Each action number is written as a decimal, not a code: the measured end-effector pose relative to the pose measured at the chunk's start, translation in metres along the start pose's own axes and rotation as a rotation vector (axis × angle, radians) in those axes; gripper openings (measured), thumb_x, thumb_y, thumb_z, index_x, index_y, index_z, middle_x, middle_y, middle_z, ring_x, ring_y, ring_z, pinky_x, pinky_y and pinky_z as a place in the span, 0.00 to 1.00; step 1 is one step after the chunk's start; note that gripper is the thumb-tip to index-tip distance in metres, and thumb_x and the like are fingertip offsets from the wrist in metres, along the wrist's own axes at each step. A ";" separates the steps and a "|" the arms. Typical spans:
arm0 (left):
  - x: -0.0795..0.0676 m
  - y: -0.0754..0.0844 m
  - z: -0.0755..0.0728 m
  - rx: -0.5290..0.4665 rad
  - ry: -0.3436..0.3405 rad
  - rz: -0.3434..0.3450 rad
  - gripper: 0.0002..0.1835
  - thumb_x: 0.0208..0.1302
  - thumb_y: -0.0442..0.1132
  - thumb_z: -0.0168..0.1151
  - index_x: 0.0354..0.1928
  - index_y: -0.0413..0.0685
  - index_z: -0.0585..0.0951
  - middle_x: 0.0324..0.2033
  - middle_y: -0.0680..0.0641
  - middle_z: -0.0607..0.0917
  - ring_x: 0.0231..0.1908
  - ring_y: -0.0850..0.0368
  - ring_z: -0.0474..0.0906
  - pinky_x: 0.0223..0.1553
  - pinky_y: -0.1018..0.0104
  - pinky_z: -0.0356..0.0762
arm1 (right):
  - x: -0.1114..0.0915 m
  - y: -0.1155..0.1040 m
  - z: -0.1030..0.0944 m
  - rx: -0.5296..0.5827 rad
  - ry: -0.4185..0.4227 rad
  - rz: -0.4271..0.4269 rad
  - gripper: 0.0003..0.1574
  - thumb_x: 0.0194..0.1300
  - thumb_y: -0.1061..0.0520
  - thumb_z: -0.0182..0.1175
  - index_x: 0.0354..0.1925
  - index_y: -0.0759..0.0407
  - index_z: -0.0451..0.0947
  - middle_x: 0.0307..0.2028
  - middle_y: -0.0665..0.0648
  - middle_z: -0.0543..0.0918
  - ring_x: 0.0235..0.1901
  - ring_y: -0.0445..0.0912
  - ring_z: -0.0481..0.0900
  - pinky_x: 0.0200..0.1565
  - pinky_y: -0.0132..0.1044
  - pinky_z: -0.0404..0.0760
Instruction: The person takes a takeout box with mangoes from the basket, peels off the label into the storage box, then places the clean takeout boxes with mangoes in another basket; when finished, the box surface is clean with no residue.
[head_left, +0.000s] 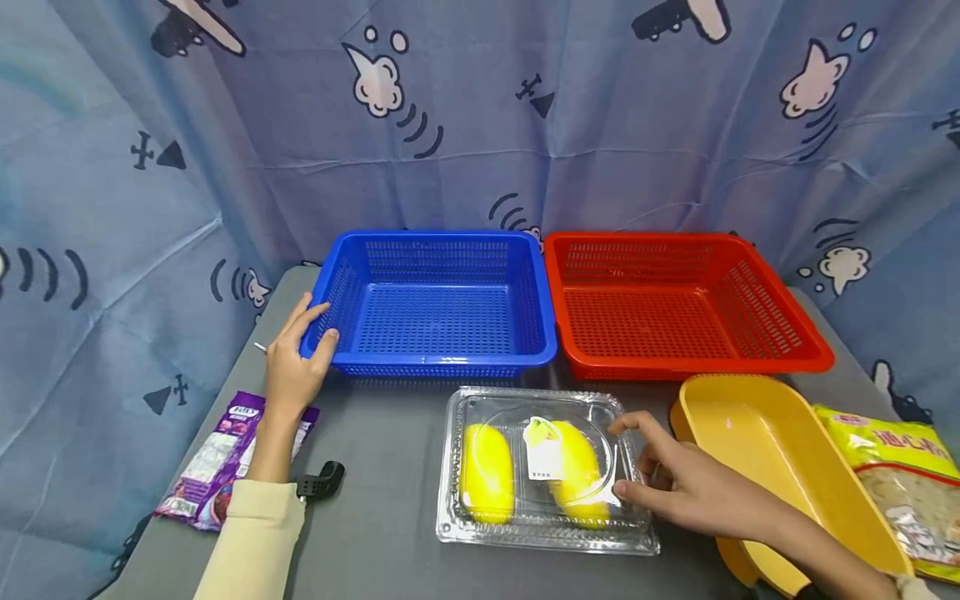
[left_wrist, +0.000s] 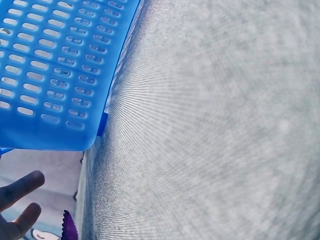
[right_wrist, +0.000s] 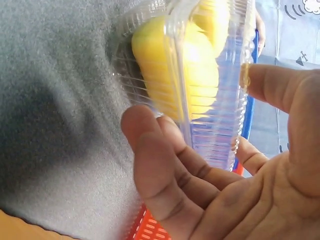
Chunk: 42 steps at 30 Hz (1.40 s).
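Observation:
A clear plastic clamshell box (head_left: 525,537) with two yellow mangoes (head_left: 487,473) and a white label lies on the grey table. My right hand (head_left: 686,479) is at the box's right end, fingers curled. In the right wrist view, the thumb (right_wrist: 272,85) touches the rim and the other fingers (right_wrist: 152,160) bend beside the lower edge. My left hand (head_left: 296,362) is by the left side of the blue basket (head_left: 442,360), fingers spread and holding nothing. In the left wrist view, two fingertips show apart from the basket.
A red basket (head_left: 693,365) stands right of the blue one. In front of it sits a yellow tray (head_left: 780,450), with a yellow food packet (head_left: 903,483) at its right. A purple packet (head_left: 213,475) lies under the left forearm. A patterned curtain (head_left: 480,125) hangs behind.

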<state>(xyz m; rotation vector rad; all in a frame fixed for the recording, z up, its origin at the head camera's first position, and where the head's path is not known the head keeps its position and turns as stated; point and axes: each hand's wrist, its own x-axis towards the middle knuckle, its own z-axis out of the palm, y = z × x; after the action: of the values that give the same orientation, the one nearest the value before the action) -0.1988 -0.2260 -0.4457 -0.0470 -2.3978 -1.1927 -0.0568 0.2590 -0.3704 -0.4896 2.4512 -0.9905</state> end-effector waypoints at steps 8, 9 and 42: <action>-0.001 0.002 0.000 0.003 -0.005 0.005 0.24 0.68 0.45 0.61 0.65 0.52 0.80 0.75 0.48 0.69 0.75 0.41 0.64 0.73 0.36 0.62 | 0.001 0.001 -0.005 -0.005 -0.037 0.047 0.40 0.69 0.46 0.66 0.68 0.51 0.55 0.27 0.50 0.79 0.20 0.39 0.75 0.23 0.34 0.76; -0.001 0.001 0.000 0.005 -0.009 0.002 0.24 0.68 0.46 0.61 0.65 0.53 0.80 0.75 0.48 0.69 0.75 0.41 0.64 0.73 0.36 0.62 | 0.001 0.001 -0.005 -0.003 -0.042 0.047 0.40 0.69 0.46 0.66 0.68 0.51 0.55 0.28 0.50 0.79 0.21 0.39 0.76 0.24 0.34 0.76; -0.011 0.083 0.007 0.058 -0.213 0.356 0.27 0.59 0.48 0.71 0.62 0.55 0.82 0.71 0.44 0.74 0.76 0.41 0.60 0.69 0.25 0.52 | 0.054 -0.038 -0.011 -0.219 0.265 -0.222 0.25 0.60 0.48 0.74 0.56 0.45 0.86 0.36 0.46 0.81 0.37 0.45 0.74 0.36 0.35 0.76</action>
<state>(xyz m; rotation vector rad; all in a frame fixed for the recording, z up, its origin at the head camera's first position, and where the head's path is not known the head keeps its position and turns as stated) -0.1728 -0.1670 -0.3913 -0.5832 -2.4643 -0.9918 -0.1013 0.2136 -0.3507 -0.7602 2.8089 -0.9259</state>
